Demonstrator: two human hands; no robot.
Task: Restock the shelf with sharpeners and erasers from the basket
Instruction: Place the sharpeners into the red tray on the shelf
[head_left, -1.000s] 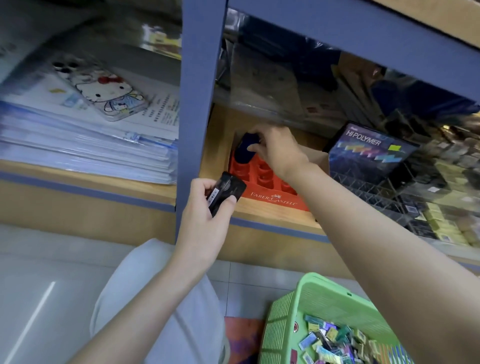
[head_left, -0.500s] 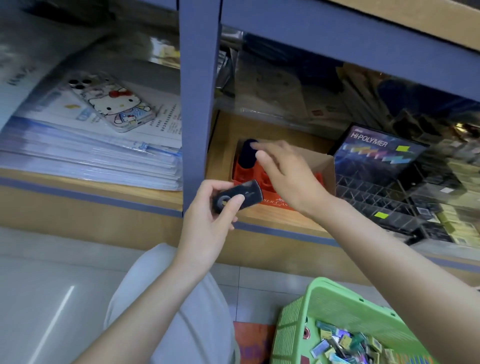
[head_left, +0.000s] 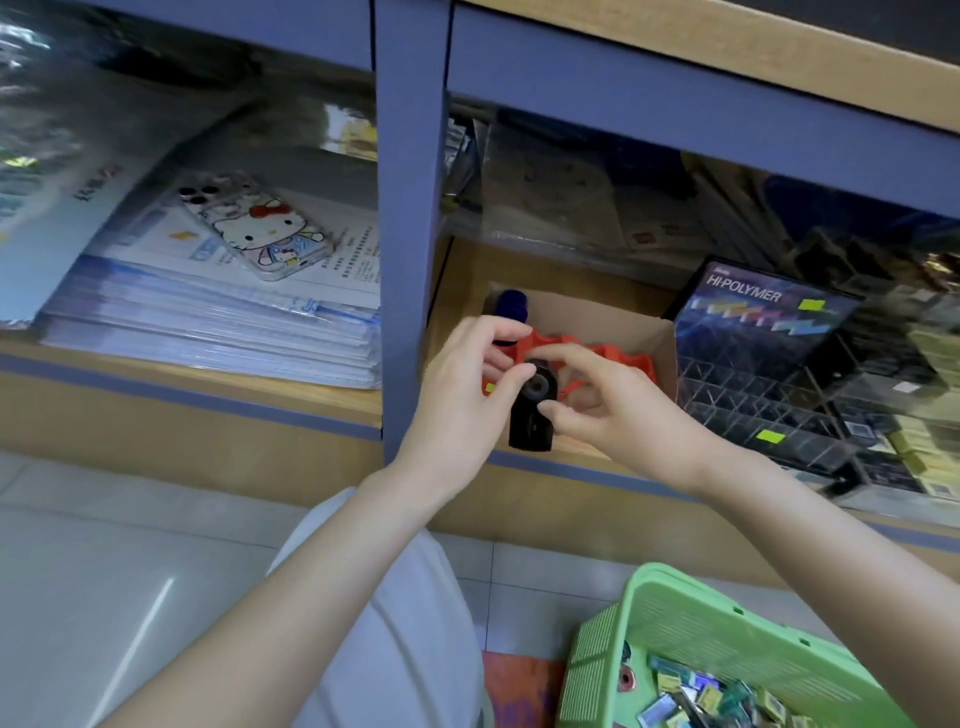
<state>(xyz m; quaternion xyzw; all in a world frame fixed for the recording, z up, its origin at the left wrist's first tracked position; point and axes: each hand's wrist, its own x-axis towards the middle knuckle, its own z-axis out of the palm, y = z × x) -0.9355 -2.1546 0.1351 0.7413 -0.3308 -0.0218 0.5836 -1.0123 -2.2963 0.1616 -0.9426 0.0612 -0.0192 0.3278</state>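
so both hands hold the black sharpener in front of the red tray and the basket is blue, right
No, the head view shows a green basket, not blue. The left hand and right hand do hold the black sharpener in front of the red tray.

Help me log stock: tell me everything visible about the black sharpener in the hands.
The black sharpener is a small, glossy plastic block with a rounded top and a round hole facing the camera. It is held roughly upright in front of the orange tray at the shelf edge. The left hand grips its top with the thumb; the right hand pinches its right side.
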